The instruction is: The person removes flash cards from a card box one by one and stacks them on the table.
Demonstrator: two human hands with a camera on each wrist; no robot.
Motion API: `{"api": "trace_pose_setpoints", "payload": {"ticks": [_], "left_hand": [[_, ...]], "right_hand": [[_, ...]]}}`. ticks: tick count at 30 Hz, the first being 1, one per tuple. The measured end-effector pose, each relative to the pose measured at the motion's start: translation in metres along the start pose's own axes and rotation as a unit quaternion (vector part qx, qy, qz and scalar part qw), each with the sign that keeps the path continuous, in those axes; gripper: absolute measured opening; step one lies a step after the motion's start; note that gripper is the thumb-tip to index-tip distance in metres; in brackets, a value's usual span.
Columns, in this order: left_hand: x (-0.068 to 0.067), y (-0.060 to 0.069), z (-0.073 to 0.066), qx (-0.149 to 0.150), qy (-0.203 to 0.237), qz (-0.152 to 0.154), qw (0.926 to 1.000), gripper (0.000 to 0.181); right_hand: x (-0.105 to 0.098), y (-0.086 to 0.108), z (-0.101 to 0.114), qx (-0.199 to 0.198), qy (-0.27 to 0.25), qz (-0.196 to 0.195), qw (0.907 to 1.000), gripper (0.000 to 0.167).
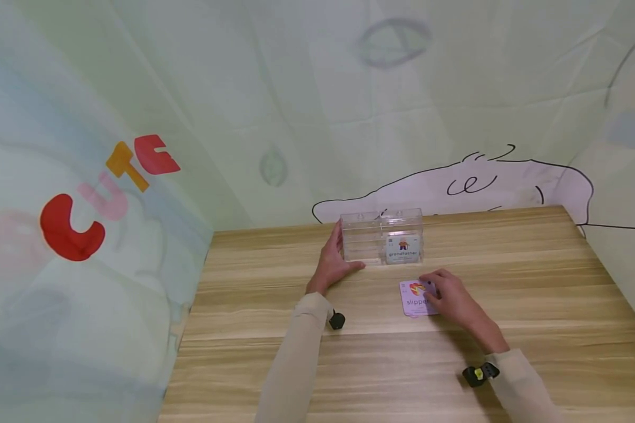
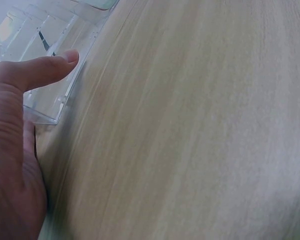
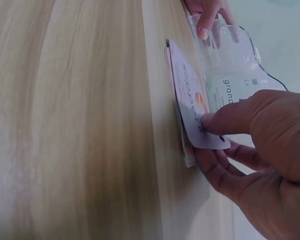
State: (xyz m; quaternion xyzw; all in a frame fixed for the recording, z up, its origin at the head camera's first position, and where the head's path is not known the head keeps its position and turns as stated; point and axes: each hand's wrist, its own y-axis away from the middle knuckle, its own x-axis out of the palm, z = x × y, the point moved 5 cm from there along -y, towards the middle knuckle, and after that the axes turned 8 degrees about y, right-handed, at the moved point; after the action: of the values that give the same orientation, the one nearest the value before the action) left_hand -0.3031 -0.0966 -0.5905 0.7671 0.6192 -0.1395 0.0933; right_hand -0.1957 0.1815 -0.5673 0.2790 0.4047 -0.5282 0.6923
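Observation:
A clear plastic card holder (image 1: 362, 236) with two side-by-side bays stands near the table's back edge. My left hand (image 1: 332, 265) grips its left end, the thumb in front and the fingers along the side. A "grandfather" picture card (image 1: 403, 257) is in the right bay; the left bay shows no card. In front of the holder, my right hand (image 1: 453, 301) pinches a lilac "slippers" card (image 3: 187, 92), thumb on its face and fingers beneath. More cards (image 3: 189, 159) lie under it in the right wrist view; how many of them are held I cannot tell.
The wood-grain table (image 1: 243, 329) extends to both sides and toward me. Behind it hangs a printed cloth backdrop (image 1: 296, 106), which continues along the left with the coloured letters "CUTE". Black wrist cameras (image 1: 337, 320) are strapped to both wrists.

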Motion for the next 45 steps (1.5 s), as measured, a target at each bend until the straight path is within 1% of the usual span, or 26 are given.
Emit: {"api": "trace_pose_setpoints", "payload": {"ticks": [4, 8, 12, 22, 35, 45], "left_hand": [[-0.0005, 0.0005, 0.0002, 0.000, -0.008, -0.001, 1.0000, 0.133], [-0.0005, 0.0006, 0.0002, 0.000, -0.007, 0.000, 1.0000, 0.133], [-0.0004, 0.0004, 0.0004, -0.002, -0.003, -0.001, 1.0000, 0.133], [-0.0005, -0.0011, 0.0016, 0.009, 0.000, 0.001, 1.0000, 0.133], [-0.0001, -0.0003, 0.0015, -0.007, -0.002, -0.001, 1.0000, 0.133], [-0.0004, 0.0000, 0.0016, -0.010, -0.006, -0.002, 0.9999, 0.133]], "right_hand": [[-0.0006, -0.0012, 0.0028, -0.007, 0.011, -0.003, 0.9999, 0.032], [-0.0014, -0.0011, 0.0018, 0.002, 0.001, 0.003, 1.0000, 0.033], [-0.0022, -0.0012, 0.0013, 0.003, -0.002, 0.000, 1.0000, 0.033], [-0.0006, 0.0005, 0.0009, 0.010, 0.001, -0.013, 0.9999, 0.033], [0.0004, 0.0001, -0.0008, 0.032, 0.013, -0.006, 0.9994, 0.033], [0.0007, -0.0012, -0.0027, 0.030, 0.026, 0.000, 0.9992, 0.030]]}}
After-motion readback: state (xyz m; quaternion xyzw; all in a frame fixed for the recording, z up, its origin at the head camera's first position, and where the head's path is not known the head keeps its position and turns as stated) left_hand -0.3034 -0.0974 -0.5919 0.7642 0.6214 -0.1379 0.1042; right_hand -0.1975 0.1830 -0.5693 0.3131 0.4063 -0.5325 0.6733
